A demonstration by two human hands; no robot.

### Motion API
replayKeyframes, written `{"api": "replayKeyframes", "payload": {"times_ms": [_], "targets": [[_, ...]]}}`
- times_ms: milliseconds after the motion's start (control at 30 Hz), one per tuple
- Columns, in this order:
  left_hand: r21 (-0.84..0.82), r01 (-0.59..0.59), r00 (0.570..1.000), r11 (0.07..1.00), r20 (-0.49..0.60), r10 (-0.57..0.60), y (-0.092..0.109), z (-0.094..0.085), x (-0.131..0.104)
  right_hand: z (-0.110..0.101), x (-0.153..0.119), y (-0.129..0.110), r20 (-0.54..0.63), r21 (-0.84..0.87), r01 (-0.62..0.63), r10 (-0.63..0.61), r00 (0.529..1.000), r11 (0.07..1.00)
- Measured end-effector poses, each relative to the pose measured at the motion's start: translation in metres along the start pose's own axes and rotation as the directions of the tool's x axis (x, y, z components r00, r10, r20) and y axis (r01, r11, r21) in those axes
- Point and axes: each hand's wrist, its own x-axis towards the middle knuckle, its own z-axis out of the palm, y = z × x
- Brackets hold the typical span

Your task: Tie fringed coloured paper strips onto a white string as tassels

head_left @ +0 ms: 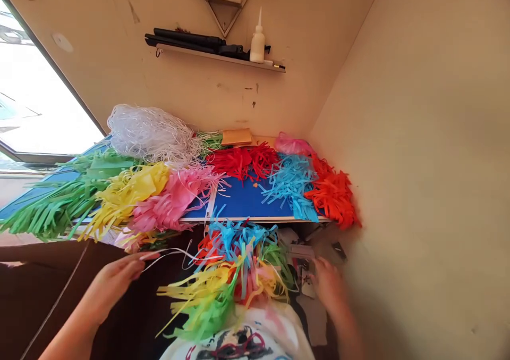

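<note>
On the left, my left hand (121, 272) pinches a thin white string (171, 251) that runs right into a bunch of fringed tissue paper. This multicoloured bunch (235, 264), with blue, red, yellow, green and pink strips, lies against my white printed shirt (243, 338). To the right of the bunch is my right hand (324, 277), slightly blurred, its fingers bent toward the bunch; whether it holds anything cannot be made out.
A blue table (243, 200) bears green, yellow, pink, red, light blue and orange fringed paper and a heap of white string (149, 131). Above it, a wall shelf (223, 57) holds a squeeze bottle (257, 43) and black items. A wall stands close at right.
</note>
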Motion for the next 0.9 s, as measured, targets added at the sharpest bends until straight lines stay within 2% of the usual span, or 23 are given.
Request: {"api": "replayKeyframes", "payload": {"times_ms": [67,133,200,267,367,467,533,600,733,833,900], "targets": [[0.344,-0.163,0.986,0.925,0.029,0.163,-0.006,0.006,0.002,0.004,-0.002,-0.023,-0.048,0.017,0.098,-0.097,0.994,0.995],[0.453,-0.298,0.953,0.84,0.09,0.289,0.003,0.019,0.002,0.002,-0.001,-0.058,-0.001,0.117,0.202,-0.204,0.979,0.972],[0.393,-0.377,0.925,0.839,0.21,0.317,0.019,0.038,-0.001,-0.002,0.004,-0.091,0.057,0.13,0.258,-0.267,0.962,0.957],[0.319,-0.427,0.889,0.846,0.322,0.326,0.036,0.061,-0.005,-0.003,0.01,-0.112,0.134,0.083,0.276,-0.285,0.949,0.958],[0.307,-0.442,0.867,0.843,0.389,0.313,0.048,0.09,-0.007,0.003,0.017,-0.119,0.26,0.025,0.274,-0.27,0.927,0.962],[0.35,-0.423,0.866,0.836,0.428,0.259,0.047,0.104,-0.003,0.011,0.021,-0.114,0.324,0.079,0.241,-0.253,0.911,0.967],[0.348,-0.427,0.852,0.834,0.464,0.243,0.049,0.104,0.0,0.009,0.023,-0.113,0.355,0.187,0.202,-0.258,0.899,0.961],[0.309,-0.438,0.839,0.844,0.476,0.262,0.058,0.099,0.002,-0.001,0.027,-0.116,0.381,0.318,0.154,-0.275,0.883,0.935],[0.165,-0.48,0.812,0.861,0.455,0.365,0.093,0.076,0.0,-0.038,0.036,-0.132,0.289,0.547,0.153,-0.357,0.888,0.823],[-0.037,-0.378,0.805,0.925,0.481,0.348,0.118,0.058,-0.001,-0.062,0.044,-0.145,0.27,0.663,0.144,-0.414,0.869,0.735],[-0.117,-0.3,0.834,0.947,0.451,0.319,0.127,0.051,0.001,-0.069,0.05,-0.153,0.255,0.646,0.145,-0.391,0.885,0.749]]}}
